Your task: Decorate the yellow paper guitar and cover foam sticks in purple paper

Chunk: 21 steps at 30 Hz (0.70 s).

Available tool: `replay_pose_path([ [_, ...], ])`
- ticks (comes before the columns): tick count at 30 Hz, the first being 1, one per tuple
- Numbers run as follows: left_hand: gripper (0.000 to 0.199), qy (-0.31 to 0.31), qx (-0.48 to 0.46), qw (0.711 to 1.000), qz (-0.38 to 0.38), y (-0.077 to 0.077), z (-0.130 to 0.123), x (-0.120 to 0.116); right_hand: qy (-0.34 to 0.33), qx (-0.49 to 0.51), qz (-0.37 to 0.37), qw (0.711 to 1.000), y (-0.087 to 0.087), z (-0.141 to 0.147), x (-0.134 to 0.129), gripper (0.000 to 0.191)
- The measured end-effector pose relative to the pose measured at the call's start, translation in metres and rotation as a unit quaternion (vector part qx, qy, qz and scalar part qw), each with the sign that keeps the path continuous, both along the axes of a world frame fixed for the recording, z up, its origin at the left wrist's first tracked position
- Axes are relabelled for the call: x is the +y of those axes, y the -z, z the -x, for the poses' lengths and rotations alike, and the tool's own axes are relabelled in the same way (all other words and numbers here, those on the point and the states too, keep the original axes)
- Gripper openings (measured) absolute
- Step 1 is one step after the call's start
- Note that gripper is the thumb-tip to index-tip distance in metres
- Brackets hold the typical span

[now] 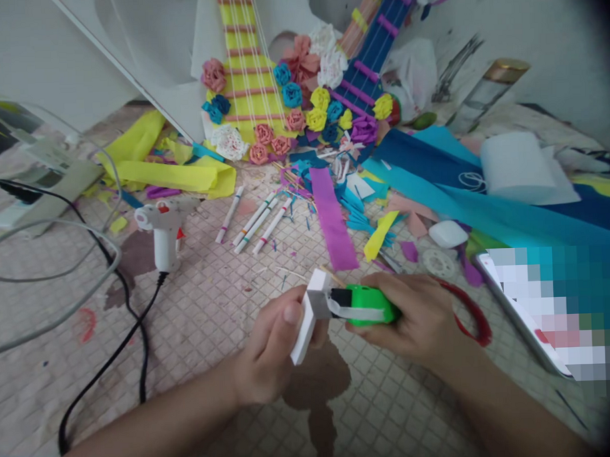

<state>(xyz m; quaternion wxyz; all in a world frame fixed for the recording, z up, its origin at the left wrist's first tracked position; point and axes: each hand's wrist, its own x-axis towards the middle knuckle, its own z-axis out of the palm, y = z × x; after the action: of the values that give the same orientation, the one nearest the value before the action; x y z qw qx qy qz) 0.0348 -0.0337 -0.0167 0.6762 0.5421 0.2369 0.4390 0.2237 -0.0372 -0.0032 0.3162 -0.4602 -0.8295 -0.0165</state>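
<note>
Near the middle of the head view, my left hand (272,346) is closed on a narrow white board piece (302,332), thumb on its near face. It stands tilted, with a small block-like part jutting to the right. My right hand (418,311) grips a bright green object (362,298) with a black end and a whitish strip along its side; its exact kind is unclear. The black end faces the white piece and meets it or nearly does. A thin wooden stick shows just above them. My right fingers partly cover the green object.
A white glue gun (164,237) stands at left, its black cord (133,328) running forward. Several markers (257,223), a purple paper strip (332,217) and scraps lie beyond my hands. Behind are a yellow guitar-shaped craft (250,90) and a blue one (369,69). At right: a phone (518,314).
</note>
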Motion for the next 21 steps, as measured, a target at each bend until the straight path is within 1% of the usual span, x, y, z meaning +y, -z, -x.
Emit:
replay_pose_path([
  [7,0.039,-0.003,-0.037,0.999,-0.004,0.003,0.000,-0.002,0.001,0.005,0.008,1.000,-0.001,0.000,0.001,0.039],
  [10,0.042,0.006,-0.016,1.000,0.000,0.000,0.001,0.002,-0.002,0.007,0.009,1.000,-0.001,-0.002,0.003,0.039],
  [11,0.040,0.008,-0.005,1.000,0.005,-0.001,0.002,0.004,-0.005,0.007,0.008,1.000,0.000,-0.003,0.003,0.039],
  [15,0.024,0.026,0.020,0.999,0.027,-0.004,0.003,0.010,-0.013,-0.005,-0.009,1.000,0.002,-0.007,0.004,0.038],
  [17,0.029,0.021,0.028,0.999,0.042,-0.003,0.003,0.011,-0.015,-0.012,-0.004,1.000,0.003,-0.007,0.004,0.038],
  [19,0.042,-0.002,0.043,0.997,0.057,0.000,0.002,0.010,-0.018,-0.013,0.006,1.000,0.002,-0.006,0.004,0.038],
  [21,0.044,-0.023,0.053,0.996,0.068,0.002,0.000,0.009,-0.020,-0.013,0.014,1.000,0.001,-0.004,0.005,0.039],
])
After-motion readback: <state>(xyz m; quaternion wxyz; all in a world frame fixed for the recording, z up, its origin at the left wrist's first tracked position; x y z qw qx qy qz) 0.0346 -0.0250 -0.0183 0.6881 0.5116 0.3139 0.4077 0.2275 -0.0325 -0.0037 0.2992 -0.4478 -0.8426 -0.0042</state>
